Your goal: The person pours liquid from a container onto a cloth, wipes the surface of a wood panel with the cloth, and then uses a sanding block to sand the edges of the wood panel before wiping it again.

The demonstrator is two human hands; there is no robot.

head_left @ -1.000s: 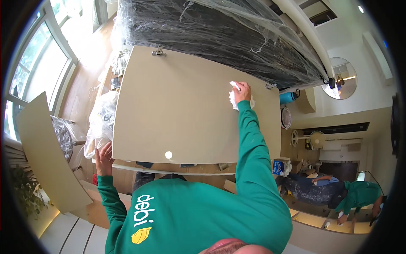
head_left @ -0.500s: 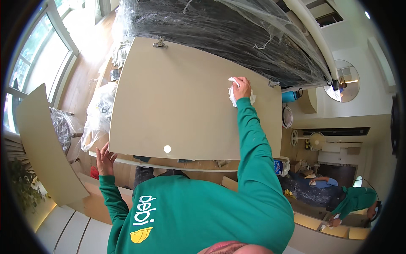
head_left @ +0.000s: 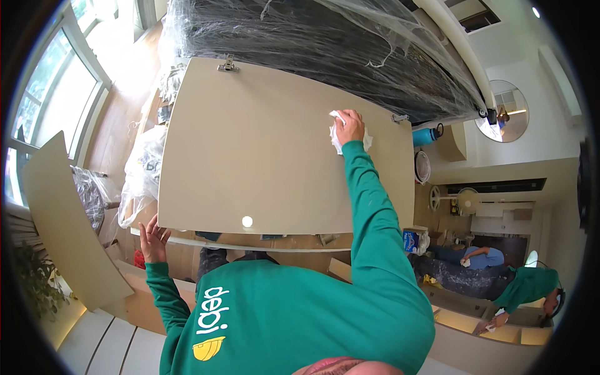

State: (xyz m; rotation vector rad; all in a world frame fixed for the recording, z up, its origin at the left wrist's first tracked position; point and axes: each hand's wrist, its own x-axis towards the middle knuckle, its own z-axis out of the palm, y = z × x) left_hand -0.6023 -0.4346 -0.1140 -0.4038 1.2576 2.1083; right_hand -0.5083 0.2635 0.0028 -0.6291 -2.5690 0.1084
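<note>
Large flat beige rectangular board (head_left: 262, 150) is lying face-up, filling the middle of the view; its long axis is running left-right, far edge carrying two metal hinges (head_left: 227, 64), near edge showing a small round white hole (head_left: 247, 221); a second pale board edge (head_left: 250, 240) is sticking out just beneath it; behind, a big black bulk wrapped in clear plastic film (head_left: 325, 47) is sitting against the far edge; room is bright, windows (head_left: 44, 106) on the left, wooden floor, another beige panel (head_left: 62, 225) leaning at left, round wall mirror (head_left: 503, 115) at right.

Containers: blue bottle with dark cap (head_left: 426, 135) is standing just past the board's right end; clear plastic bags (head_left: 140, 175) are bunched at the left end, contents unclear.

Right hand (head_left: 349, 127) is clenching a crumpled white cloth (head_left: 337, 134), pressing it on the board near the far right corner; left hand (head_left: 153, 237) is open, fingers spread, touching the board's near left corner from below.

Other people in green and blue are working low at right.
</note>
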